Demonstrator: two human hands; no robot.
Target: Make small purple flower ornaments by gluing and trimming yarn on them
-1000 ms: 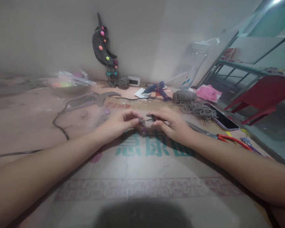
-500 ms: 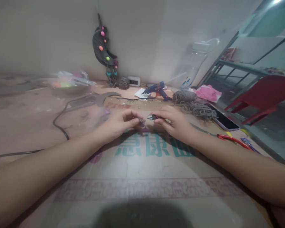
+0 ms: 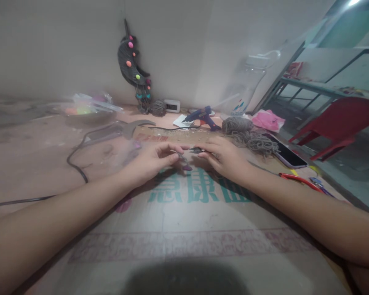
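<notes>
Head view, both forearms stretched out over a printed cardboard sheet on the bench.

- Left hand: thumb and fingers pinched shut on a small grey yarn-wrapped piece. A purple bead hangs just below it, close to the cardboard. The other fingers are loosely curled.
- Right hand: fingers closed round small dark snips, tips pointing left toward the piece. Whether the blades are parted or closed cannot be told; too small and blurred.
- Piece and snips sit between the two hands, near the middle of the sheet. The tips are just beside the piece; contact cannot be judged.

Progress, as a judgement: the piece looks already wrapped and beaded, and the work in hand seems to be trimming. No cut end shows on the cardboard, so the snip appears not yet made, though this is uncertain.

Around:
- grey yarn heap just beyond the right hand
- blue glue gun behind it
- phone and red-handled scissors to the right
- black cable to the left
- a finished moon-shaped hanging with coloured beads leaning on the wall
</notes>
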